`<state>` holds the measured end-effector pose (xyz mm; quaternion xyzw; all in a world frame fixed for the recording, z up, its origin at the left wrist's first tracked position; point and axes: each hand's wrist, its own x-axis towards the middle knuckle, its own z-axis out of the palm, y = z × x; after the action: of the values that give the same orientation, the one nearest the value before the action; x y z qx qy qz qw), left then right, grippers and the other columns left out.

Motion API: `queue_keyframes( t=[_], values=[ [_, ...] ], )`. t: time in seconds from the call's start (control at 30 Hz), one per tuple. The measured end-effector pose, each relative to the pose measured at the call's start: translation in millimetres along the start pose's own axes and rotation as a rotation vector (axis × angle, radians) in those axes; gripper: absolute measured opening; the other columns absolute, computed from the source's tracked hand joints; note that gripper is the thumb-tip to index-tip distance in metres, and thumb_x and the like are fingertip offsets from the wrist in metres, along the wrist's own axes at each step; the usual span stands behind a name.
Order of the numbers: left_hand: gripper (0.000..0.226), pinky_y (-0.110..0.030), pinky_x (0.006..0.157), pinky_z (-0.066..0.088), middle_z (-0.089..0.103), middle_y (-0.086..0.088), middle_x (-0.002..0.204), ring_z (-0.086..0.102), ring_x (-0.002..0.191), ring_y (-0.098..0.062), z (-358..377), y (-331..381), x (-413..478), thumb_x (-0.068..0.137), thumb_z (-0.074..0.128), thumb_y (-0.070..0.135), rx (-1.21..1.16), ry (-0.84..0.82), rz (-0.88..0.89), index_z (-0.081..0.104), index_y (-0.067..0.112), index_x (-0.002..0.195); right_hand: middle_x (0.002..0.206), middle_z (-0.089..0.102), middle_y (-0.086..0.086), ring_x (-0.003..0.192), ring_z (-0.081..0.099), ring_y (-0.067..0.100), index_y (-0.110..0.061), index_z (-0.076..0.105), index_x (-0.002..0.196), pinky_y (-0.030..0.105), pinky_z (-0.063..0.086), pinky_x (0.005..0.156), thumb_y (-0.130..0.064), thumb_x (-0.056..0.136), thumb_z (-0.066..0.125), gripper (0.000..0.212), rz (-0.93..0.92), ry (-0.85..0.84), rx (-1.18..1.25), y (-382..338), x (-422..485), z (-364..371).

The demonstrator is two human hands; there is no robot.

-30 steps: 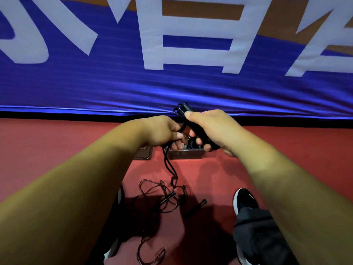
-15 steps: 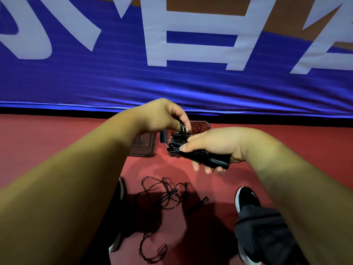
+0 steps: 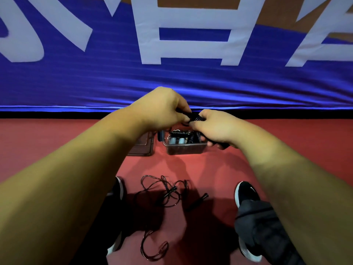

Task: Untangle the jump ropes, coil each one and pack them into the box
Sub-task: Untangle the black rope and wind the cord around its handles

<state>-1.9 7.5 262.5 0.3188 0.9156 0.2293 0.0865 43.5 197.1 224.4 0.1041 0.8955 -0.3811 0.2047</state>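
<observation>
My left hand (image 3: pixel 162 107) and my right hand (image 3: pixel 215 127) meet just above a clear plastic box (image 3: pixel 186 149) on the red floor. Between them I hold a black jump rope bundle (image 3: pixel 194 118): the right hand grips its handles, the left pinches the cord at their top. The box holds coiled black rope and pale blue handles (image 3: pixel 177 140). A second, tangled black jump rope (image 3: pixel 164 190) lies loose on the floor between my feet, with one black handle (image 3: pixel 198 199) to its right and a loop trailing toward me.
The box's lid (image 3: pixel 142 146) lies flat on the floor left of the box. A blue banner with big white characters (image 3: pixel 183 54) hangs right behind it. My black shoes (image 3: pixel 246 192) flank the loose rope.
Both hands rose and came together over the box. The right hand turned the handles from lying sideways to nearly hidden behind its fingers, and the left now pinches the cord at their end.
</observation>
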Motion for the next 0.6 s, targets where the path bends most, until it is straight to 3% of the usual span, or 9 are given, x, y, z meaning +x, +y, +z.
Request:
queue_keyframes(
  t=[0.1, 0.2, 0.3, 0.37, 0.47, 0.53, 0.6],
  values=[
    [0.028, -0.027, 0.074, 0.051, 0.073, 0.005, 0.086, 0.067, 0.081, -0.014, 5, 3, -2, 0.090, 0.076, 0.022, 0.016, -0.175, -0.021, 0.075, 0.033, 0.116, 0.083, 0.068, 0.011, 0.064, 0.062, 0.025, -0.015, 0.059, 0.103, 0.031, 0.048, 0.052, -0.046, 0.104, 0.054, 0.031, 0.050, 0.077, 0.069, 5, 6, 0],
    [0.029, -0.038, 0.082, 0.057, 0.074, 0.004, 0.087, 0.070, 0.080, -0.017, 12, -4, -1, 0.082, 0.083, 0.012, -0.021, -0.215, -0.094, 0.073, 0.026, 0.106, 0.083, 0.065, 0.009, 0.063, 0.060, 0.023, -0.015, 0.060, 0.103, 0.030, 0.047, 0.052, -0.042, 0.101, 0.055, 0.027, 0.059, 0.064, 0.148, 5, 8, -2],
    [0.019, -0.032, 0.069, 0.055, 0.070, 0.006, 0.079, 0.064, 0.069, -0.014, 19, -8, 0, 0.082, 0.083, 0.015, 0.004, -0.176, -0.138, 0.068, 0.022, 0.092, 0.083, 0.062, 0.005, 0.060, 0.059, 0.019, -0.021, 0.056, 0.115, 0.029, 0.045, 0.052, -0.038, 0.101, 0.058, 0.023, 0.048, 0.050, 0.230, 0, 6, -5],
    [0.013, -0.025, 0.058, 0.049, 0.066, 0.005, 0.075, 0.063, 0.066, -0.016, 23, -7, 0, 0.082, 0.076, 0.017, 0.035, -0.133, -0.151, 0.065, 0.020, 0.087, 0.083, 0.060, 0.005, 0.060, 0.057, 0.020, -0.020, 0.056, 0.113, 0.027, 0.044, 0.051, -0.036, 0.100, 0.058, 0.021, 0.034, 0.033, 0.254, -5, 4, -7],
    [0.016, -0.015, 0.043, 0.039, 0.065, 0.001, 0.065, 0.058, 0.049, -0.011, 28, -10, 2, 0.088, 0.075, 0.021, 0.019, -0.108, -0.218, 0.062, 0.017, 0.078, 0.082, 0.061, 0.006, 0.063, 0.059, 0.023, -0.022, 0.060, 0.109, 0.028, 0.045, 0.053, -0.056, 0.099, 0.055, 0.036, 0.020, 0.042, 0.301, -13, 1, -7],
    [0.023, -0.021, 0.051, 0.049, 0.070, -0.005, 0.065, 0.063, 0.048, -0.015, 27, -10, 3, 0.090, 0.079, 0.024, -0.090, -0.118, -0.284, 0.061, 0.014, 0.079, 0.084, 0.066, 0.005, 0.063, 0.061, 0.022, -0.027, 0.059, 0.114, 0.028, 0.047, 0.052, -0.071, 0.099, 0.047, 0.048, 0.045, 0.085, 0.324, -14, 3, -5],
    [0.026, -0.032, 0.063, 0.056, 0.075, -0.007, 0.069, 0.073, 0.061, -0.024, 22, -9, 2, 0.091, 0.080, 0.028, -0.182, -0.101, -0.336, 0.063, 0.009, 0.083, 0.089, 0.067, 0.007, 0.061, 0.060, 0.021, -0.028, 0.057, 0.115, 0.026, 0.046, 0.050, -0.070, 0.104, 0.039, 0.047, 0.065, 0.131, 0.332, -12, 5, -4]
  ],
)
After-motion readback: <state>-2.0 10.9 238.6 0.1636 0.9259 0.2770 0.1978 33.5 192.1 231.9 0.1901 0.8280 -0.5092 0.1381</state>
